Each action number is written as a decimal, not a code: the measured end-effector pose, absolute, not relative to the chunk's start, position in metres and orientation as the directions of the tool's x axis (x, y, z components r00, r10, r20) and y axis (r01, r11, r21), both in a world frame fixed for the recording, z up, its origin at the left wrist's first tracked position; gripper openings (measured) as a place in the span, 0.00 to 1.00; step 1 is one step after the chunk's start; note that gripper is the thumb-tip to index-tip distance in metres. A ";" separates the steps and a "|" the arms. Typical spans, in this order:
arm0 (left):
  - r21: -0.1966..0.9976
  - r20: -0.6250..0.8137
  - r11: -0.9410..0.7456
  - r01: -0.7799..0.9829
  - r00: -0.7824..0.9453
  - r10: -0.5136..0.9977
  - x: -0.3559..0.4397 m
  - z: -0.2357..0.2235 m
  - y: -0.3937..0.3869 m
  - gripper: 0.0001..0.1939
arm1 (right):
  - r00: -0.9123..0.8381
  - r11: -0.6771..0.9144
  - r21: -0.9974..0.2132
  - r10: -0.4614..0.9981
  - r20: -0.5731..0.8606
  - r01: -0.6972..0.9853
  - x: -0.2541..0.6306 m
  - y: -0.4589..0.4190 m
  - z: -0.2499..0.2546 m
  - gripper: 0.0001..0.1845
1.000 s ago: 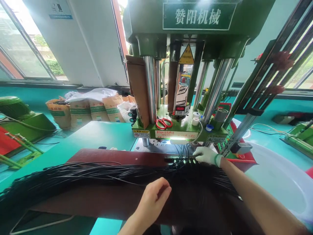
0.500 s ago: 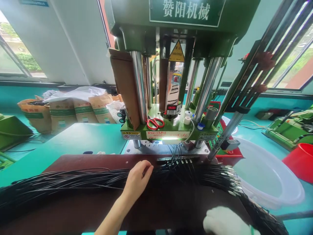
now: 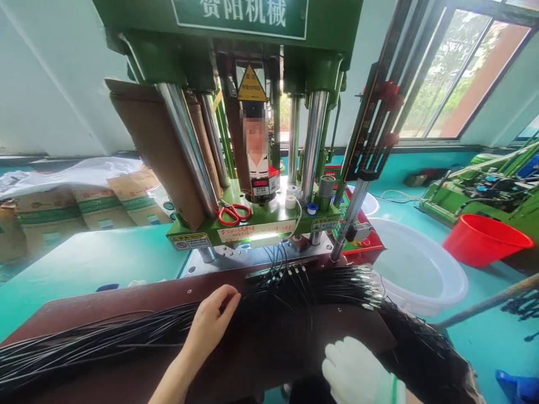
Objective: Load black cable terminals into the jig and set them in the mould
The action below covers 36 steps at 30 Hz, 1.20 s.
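Note:
My bare left hand (image 3: 213,317) is over the black cables (image 3: 147,331) at the front of the press. Its fingers are curled, with the thumb tip close to the index finger. What lies between them, if anything, is hidden. My right hand (image 3: 353,367), in a white glove, is lower right above the dark board (image 3: 269,342), its fingers slightly apart and nothing visible in them. To its upper right, a bunch of cables ends in silvery metal connectors (image 3: 367,287). Several cables run from a narrow metal strip (image 3: 275,271) toward the press bed (image 3: 236,258).
The green press (image 3: 252,45) stands ahead with steel columns. Red-handled scissors (image 3: 234,214) and tape rolls (image 3: 290,202) lie on its lower plate. To the right are a white tub (image 3: 421,269) and a red bucket (image 3: 484,241). Paper sacks (image 3: 50,207) stand left.
The view has swung to the right, so the press appears further left. My gloved right hand has come further into view. My left hand keeps its curled shape near the cables.

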State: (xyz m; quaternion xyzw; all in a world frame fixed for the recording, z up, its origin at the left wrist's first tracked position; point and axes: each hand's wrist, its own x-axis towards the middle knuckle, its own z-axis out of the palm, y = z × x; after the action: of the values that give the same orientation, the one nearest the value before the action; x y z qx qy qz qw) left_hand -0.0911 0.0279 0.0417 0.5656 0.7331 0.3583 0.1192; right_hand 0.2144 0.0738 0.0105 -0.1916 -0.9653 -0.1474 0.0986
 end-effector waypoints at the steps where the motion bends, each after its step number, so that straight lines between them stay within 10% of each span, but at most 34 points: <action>1: 0.663 0.227 0.107 0.741 -0.336 0.914 -0.091 0.041 0.028 0.13 | -0.906 0.878 0.257 0.345 0.245 0.404 0.214 0.076 0.012 0.04; 17: 0.657 0.250 0.086 0.749 -0.324 0.912 -0.091 0.039 0.026 0.12 | -0.836 0.837 0.066 0.532 0.133 0.543 0.210 0.145 0.038 0.04; 36: 0.545 0.197 0.114 0.831 -0.259 0.946 -0.072 0.066 0.083 0.11 | -0.656 0.688 0.108 0.617 0.435 0.718 0.212 0.168 0.003 0.13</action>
State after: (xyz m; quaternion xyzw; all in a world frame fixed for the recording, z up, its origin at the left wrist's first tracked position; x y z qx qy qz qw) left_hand -0.0715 0.0832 0.0657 0.6005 0.7395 0.2873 0.0999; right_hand 0.2119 0.1680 0.0027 -0.3708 -0.8997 -0.1363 0.1855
